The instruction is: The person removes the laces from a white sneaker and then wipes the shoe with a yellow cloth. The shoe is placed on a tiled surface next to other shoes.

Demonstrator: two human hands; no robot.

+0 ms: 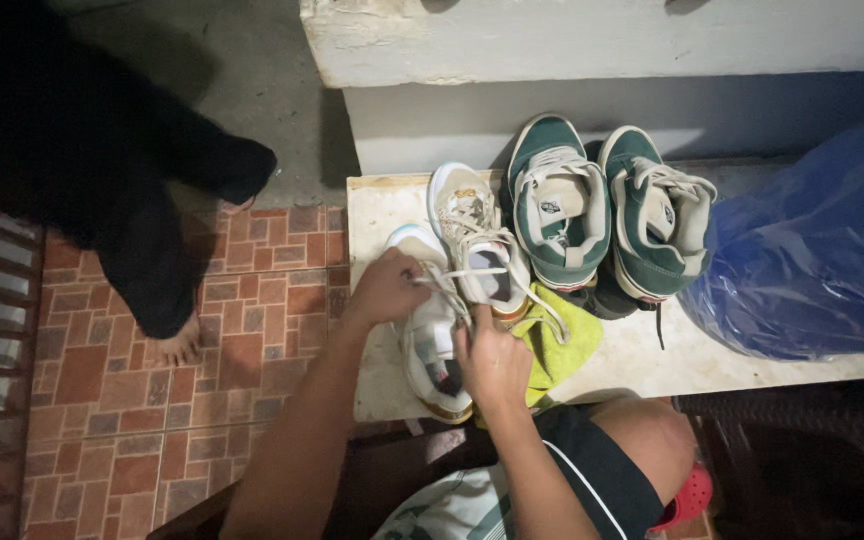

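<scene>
My left hand pinches a pale lace with narrowed fingers; my right hand closes its fingers on the white sneaker, steadying it, I judge, against the pull. Its partner lies touching it on the counter, partly over a yellow-green cloth. Just beside stand two green sneakers, then a blue plastic bag.

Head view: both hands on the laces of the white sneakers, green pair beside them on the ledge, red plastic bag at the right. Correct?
Not quite: the plastic bag is blue, not red, as the head view shows. The rest holds: left hand and right hand work the laces of the white sneakers, green pair beside them on the ledge.
</scene>
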